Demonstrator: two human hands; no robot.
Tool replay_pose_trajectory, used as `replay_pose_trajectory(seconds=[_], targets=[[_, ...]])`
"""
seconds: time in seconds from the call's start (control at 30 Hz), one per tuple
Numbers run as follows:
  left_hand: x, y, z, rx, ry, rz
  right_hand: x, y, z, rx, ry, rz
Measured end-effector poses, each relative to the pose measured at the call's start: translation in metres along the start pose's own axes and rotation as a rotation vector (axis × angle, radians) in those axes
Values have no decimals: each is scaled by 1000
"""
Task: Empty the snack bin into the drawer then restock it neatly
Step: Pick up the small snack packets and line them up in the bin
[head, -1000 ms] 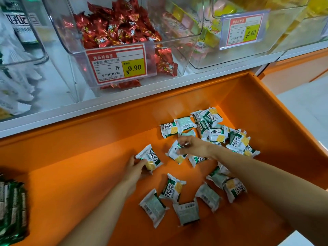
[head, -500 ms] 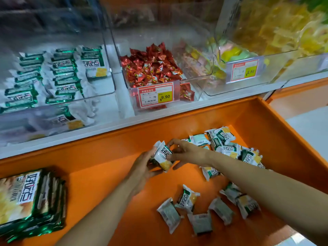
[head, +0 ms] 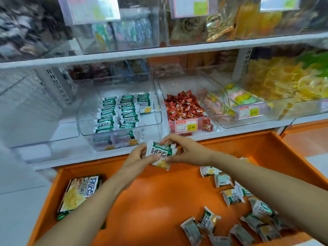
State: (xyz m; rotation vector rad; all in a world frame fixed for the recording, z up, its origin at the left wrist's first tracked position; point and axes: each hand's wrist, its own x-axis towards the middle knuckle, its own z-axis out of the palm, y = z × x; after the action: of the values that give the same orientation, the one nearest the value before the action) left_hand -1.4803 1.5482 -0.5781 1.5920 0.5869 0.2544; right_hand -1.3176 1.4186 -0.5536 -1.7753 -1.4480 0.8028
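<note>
While my left hand [head: 139, 158] pinches the snack packets [head: 160, 153] from the left, my right hand [head: 185, 151] curls round their right end. I think there are two packets, though blur hides the count. Both forearms reach forward, holding them above the orange drawer [head: 156, 201], just in front of the snack bin [head: 152, 125].

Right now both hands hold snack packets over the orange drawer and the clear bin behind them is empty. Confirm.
Not empty: in the head view the clear bin holds rows of packets. The left hand and right hand hold snack packets over the orange drawer.
</note>
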Motion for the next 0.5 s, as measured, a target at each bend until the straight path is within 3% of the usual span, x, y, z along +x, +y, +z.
replay_pose_trajectory(seconds=[0.23, 0.4, 0.5], targets=[[-15, 59, -40, 317, 117, 229, 31, -56, -19, -62, 18, -186], [9, 89, -66, 457, 129, 225, 61, -66, -39, -98, 21, -208], [38, 100, -81, 430, 185, 209, 76, -61, -58, -99, 203, -244]])
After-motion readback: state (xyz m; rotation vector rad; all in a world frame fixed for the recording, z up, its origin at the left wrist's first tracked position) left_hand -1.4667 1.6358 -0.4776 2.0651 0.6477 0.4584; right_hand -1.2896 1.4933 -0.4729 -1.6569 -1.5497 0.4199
